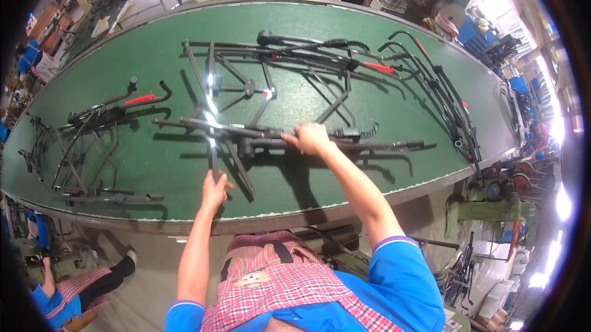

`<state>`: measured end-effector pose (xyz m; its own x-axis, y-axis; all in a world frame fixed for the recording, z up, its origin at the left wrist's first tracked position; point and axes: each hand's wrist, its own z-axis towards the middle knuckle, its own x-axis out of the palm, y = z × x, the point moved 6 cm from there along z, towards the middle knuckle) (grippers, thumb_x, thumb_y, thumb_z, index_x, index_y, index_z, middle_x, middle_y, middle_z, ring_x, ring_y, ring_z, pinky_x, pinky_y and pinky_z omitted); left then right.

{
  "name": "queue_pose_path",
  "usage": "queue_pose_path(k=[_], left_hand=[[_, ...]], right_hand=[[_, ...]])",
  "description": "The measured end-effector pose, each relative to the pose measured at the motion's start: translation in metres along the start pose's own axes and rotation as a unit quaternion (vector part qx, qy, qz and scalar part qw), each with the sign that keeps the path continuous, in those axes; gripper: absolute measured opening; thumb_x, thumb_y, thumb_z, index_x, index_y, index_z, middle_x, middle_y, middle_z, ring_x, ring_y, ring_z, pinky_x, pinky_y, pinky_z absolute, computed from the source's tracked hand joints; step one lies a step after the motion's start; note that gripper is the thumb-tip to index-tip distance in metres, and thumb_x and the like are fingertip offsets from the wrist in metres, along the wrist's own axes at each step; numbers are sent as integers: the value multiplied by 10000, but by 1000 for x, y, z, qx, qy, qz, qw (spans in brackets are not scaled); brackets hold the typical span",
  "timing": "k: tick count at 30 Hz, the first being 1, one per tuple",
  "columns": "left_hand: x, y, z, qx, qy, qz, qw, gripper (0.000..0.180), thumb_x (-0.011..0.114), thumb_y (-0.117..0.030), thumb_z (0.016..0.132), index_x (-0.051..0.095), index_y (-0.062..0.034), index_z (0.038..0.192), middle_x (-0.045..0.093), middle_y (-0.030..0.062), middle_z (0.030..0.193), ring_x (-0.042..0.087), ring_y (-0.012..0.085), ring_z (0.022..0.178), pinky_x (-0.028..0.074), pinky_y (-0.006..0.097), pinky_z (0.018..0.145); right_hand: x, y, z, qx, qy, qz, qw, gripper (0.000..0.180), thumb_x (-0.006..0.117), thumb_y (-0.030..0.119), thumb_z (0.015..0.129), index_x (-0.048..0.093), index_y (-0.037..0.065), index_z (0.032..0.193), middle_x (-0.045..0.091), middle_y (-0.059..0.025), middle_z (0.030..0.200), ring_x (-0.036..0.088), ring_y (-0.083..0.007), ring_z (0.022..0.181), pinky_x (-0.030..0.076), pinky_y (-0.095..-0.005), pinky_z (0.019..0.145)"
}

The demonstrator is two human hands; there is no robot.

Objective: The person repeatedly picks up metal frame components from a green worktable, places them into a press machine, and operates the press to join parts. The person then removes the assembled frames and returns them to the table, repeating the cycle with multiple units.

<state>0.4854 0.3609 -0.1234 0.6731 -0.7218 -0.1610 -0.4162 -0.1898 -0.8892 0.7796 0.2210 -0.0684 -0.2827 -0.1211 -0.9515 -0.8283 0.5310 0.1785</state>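
Workshop floor, long green tabletop (154, 172) curving across the view, machines and crates around its edges. Near frame (258, 138), a folded set of black metal tubes, lies lengthwise on the tabletop mid-front, just ahead of the person. Right hand (313, 138) is clenched over its main tube near the middle, next to a black joint block. Left hand (213, 189) is closed around the lower end of a thin bar (212, 141) that sticks out from the frame toward the front edge. Glare on the bar where it crosses the tubes.

Behind it, a second frame (277, 61) spread out flatter, red tab (377, 67) on one tube. To the right, a bundle of curved black tubes (443, 98) running toward the edge. To the left, another frame (98, 129) with a red tab, partly folded, well apart from the hands.

Lower left, another person's sleeve and checked apron (68, 292) below the tabletop. Green machine (486, 209) at lower right.
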Motion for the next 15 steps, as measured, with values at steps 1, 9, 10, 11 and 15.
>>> queue_pose_path(k=[1, 9, 10, 11, 15], left_hand=[[-6, 11, -16, -18, 7, 16, 1000, 177, 507, -181, 953, 441, -54, 1058, 612, 91, 656, 391, 72, 392, 326, 234, 366], [-110, 29, -102, -73, -35, 179, 981, 379, 479, -380, 962, 552, -9, 979, 596, 49, 609, 533, 107, 517, 411, 295, 442], [-141, 19, -95, -28, -35, 185, 982, 433, 460, -415, 966, 582, -1, 932, 590, 44, 603, 536, 107, 537, 411, 299, 451], [-164, -3, -90, -26, -49, 190, 980, 436, 454, -409, 969, 591, -2, 890, 566, 33, 584, 518, 102, 519, 402, 291, 448], [-184, -75, -108, -87, -38, 149, 984, 415, 429, -400, 985, 586, -41, 848, 416, -39, 527, 339, 51, 408, 261, 222, 374]], right_hand=[[3, 9, -19, -14, -23, 5, 1000, 663, 431, 639, 868, 679, 28, 796, 667, -182, 836, 640, -359, 849, 499, -460, 758], [26, 34, -103, -177, -48, -20, 983, 418, 539, 494, 871, 638, 163, 1105, 649, -54, 775, 623, -230, 826, 398, -388, 760], [20, 36, -98, -206, -91, -22, 974, 396, 559, 457, 870, 625, 175, 1139, 638, -42, 790, 616, -222, 821, 406, -382, 741], [23, 32, -91, -216, -111, -21, 970, 381, 570, 428, 868, 618, 186, 1158, 625, -30, 796, 607, -216, 817, 413, -370, 726], [51, 31, -77, -240, -83, 13, 967, 397, 581, 366, 873, 586, 188, 1228, 577, -48, 932, 566, -228, 900, 435, -362, 759]])
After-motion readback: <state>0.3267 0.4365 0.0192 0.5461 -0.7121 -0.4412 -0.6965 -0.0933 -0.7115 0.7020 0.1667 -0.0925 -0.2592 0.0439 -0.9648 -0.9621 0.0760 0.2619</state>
